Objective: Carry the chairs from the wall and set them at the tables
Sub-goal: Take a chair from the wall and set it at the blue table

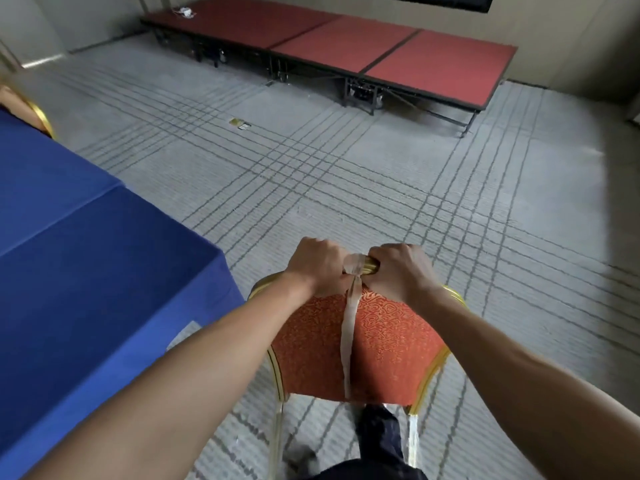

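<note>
A person grips a banquet chair (381,348) by the top rail of its back, lower centre of the frame, just beside the corner of a table draped in a blue cloth (86,237) that fills the left side. The left hand (317,265) and the right hand (398,268) sit close together, fingers of both curled tight round the gold metal tube. A pale strip (349,327), perhaps tape or ribbon, is wrapped on the rail between them and hangs down the padded back. The upholstery is orange-red with a woven scroll pattern; the frame is a smooth, rounded gilt tube. Whether the legs are off the grey line-patterned carpet (346,168) cannot be told. To place it well, the chair probably needs turning so its seat faces the table edge, then setting down level with the legs kept off the hanging cloth; a wider grip would likely steady the turn. A low stage with red panels (381,53) runs along the top of the frame, and a second gilt chair (36,112) shows at the upper left edge.
</note>
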Action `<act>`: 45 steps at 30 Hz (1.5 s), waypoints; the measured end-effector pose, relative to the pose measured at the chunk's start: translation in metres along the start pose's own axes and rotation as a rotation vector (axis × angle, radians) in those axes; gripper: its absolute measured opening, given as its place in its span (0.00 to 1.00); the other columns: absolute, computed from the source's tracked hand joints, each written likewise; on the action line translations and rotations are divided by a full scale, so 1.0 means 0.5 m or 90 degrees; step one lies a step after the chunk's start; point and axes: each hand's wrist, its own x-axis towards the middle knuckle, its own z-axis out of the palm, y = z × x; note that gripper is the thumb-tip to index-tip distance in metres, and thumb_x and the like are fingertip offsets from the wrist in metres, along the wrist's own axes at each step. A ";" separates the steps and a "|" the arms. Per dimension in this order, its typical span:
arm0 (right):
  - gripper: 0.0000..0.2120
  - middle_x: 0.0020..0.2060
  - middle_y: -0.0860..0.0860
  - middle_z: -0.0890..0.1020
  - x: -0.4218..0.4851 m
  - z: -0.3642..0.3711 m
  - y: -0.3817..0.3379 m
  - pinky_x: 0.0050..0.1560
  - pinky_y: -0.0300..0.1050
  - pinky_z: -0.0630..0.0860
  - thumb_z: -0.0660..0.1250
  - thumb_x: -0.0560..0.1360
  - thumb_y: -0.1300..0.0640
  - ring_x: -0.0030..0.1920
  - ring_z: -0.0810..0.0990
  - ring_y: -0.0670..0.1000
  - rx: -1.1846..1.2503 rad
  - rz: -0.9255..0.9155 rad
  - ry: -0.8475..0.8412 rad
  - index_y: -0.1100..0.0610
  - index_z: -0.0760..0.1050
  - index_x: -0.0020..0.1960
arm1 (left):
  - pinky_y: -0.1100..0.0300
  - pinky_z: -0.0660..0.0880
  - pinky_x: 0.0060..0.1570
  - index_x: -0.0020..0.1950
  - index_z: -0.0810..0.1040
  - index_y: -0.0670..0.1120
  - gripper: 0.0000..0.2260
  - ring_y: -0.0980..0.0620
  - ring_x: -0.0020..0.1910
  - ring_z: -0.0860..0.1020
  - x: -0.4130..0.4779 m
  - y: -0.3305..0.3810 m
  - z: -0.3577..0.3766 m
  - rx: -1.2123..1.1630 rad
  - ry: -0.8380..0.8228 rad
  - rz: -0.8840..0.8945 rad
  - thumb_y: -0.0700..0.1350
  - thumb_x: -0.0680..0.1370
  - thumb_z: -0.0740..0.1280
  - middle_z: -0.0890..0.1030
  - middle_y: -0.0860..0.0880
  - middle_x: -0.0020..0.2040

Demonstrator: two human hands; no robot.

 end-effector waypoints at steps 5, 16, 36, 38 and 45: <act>0.10 0.41 0.48 0.82 0.254 0.015 0.139 0.41 0.44 0.73 0.63 0.71 0.45 0.44 0.81 0.55 0.005 -0.062 0.028 0.52 0.76 0.42 | 0.58 0.68 0.35 0.33 0.68 0.50 0.10 0.47 0.35 0.79 0.229 -0.078 0.032 0.018 -0.025 -0.089 0.53 0.70 0.64 0.79 0.51 0.35; 0.09 0.27 0.50 0.78 0.797 0.021 0.237 0.28 0.44 0.71 0.64 0.66 0.48 0.27 0.77 0.57 0.013 -0.299 0.135 0.54 0.72 0.32 | 0.57 0.71 0.37 0.36 0.73 0.49 0.11 0.49 0.36 0.78 0.573 -0.358 0.046 0.054 -0.034 -0.271 0.56 0.70 0.63 0.78 0.52 0.37; 0.07 0.30 0.44 0.73 1.774 0.085 -0.136 0.34 0.40 0.71 0.61 0.73 0.49 0.32 0.74 0.48 -0.018 -0.561 -0.004 0.49 0.69 0.38 | 0.53 0.79 0.41 0.41 0.78 0.47 0.11 0.49 0.37 0.80 0.857 -1.207 0.028 0.147 -0.107 -0.520 0.53 0.73 0.60 0.80 0.51 0.38; 0.06 0.32 0.44 0.73 1.863 0.104 -0.192 0.37 0.40 0.72 0.60 0.73 0.48 0.34 0.74 0.47 -0.012 -0.604 -0.019 0.48 0.70 0.40 | 0.53 0.78 0.46 0.46 0.79 0.47 0.12 0.48 0.42 0.80 0.870 -1.289 0.025 0.155 -0.121 -0.552 0.53 0.75 0.61 0.81 0.50 0.42; 0.10 0.39 0.47 0.80 2.138 0.135 -0.383 0.43 0.44 0.73 0.60 0.74 0.47 0.42 0.80 0.51 -0.022 -0.789 -0.033 0.52 0.76 0.43 | 0.57 0.71 0.41 0.41 0.71 0.49 0.08 0.47 0.43 0.79 0.898 -1.523 0.006 0.129 -0.116 -0.727 0.53 0.75 0.62 0.77 0.51 0.41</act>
